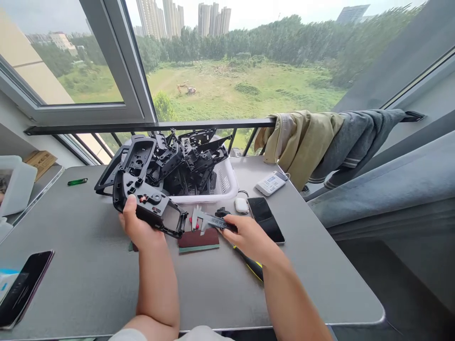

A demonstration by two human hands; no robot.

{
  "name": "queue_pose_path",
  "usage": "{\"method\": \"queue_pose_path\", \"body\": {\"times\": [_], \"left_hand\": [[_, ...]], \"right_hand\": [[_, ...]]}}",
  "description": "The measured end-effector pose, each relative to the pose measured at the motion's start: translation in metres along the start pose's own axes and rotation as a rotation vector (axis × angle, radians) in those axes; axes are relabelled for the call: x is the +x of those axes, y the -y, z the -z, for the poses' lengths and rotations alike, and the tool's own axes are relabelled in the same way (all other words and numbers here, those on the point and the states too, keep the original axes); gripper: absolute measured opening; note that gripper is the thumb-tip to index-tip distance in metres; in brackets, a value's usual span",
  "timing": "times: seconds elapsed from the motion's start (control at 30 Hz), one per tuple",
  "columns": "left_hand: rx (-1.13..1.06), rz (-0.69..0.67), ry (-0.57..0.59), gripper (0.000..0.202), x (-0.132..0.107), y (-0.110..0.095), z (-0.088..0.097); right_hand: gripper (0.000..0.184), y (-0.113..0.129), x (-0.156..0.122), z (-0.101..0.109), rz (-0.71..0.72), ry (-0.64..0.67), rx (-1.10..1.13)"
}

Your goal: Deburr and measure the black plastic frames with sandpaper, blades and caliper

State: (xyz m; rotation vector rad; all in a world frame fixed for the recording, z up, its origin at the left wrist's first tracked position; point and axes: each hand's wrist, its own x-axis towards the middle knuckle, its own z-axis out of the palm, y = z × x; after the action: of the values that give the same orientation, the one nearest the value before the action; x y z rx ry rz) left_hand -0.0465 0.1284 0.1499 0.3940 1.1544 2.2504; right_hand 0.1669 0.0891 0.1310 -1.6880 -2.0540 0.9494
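A grey table (213, 289) spreads across the lower view, and on it stands a white basket (227, 192) heaped with black plastic parts (192, 161). Just in front, above the tabletop, is a black moulded frame (160, 204), gripped by the left hand (140, 229) with its thumb on top and its fingers mostly hidden underneath. The right hand (250, 238) has its fingers curled around a caliper (213, 221), whose parted jaws sit close to the frame's narrow end. Near the jaws lies a brown strip (199, 240); farther right, a white earbud case (241, 205)
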Motion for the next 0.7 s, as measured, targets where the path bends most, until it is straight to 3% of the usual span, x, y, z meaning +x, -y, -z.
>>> {"method": "queue_pose_path", "body": {"times": [0.1,0.27,0.33,0.43,0.53,0.7], "left_hand": [[0.001,-0.045,0.000,0.026,0.007,-0.005,0.003],[-0.013,0.050,0.043,0.026,0.009,-0.010,0.008],[0.003,0.174,0.020,0.028,0.004,-0.012,0.010],[0.002,0.344,0.030,0.030,-0.007,-0.016,0.016],[-0.002,0.460,0.112,0.032,-0.016,-0.018,0.026],[0.048,0.625,0.271,0.038,-0.023,-0.016,0.049]], "right_hand": [[0.017,-0.001,-0.007,-0.031,-0.053,0.164,-0.161],[0.008,-0.005,-0.014,-0.075,-0.027,0.236,-0.202],[0.005,-0.004,-0.009,-0.083,-0.040,0.209,-0.224],[0.019,0.001,0.012,-0.087,-0.098,0.100,-0.252],[0.026,0.008,0.041,-0.095,-0.152,0.006,-0.257],[0.032,0.015,0.074,-0.117,-0.193,-0.032,-0.189]]}}
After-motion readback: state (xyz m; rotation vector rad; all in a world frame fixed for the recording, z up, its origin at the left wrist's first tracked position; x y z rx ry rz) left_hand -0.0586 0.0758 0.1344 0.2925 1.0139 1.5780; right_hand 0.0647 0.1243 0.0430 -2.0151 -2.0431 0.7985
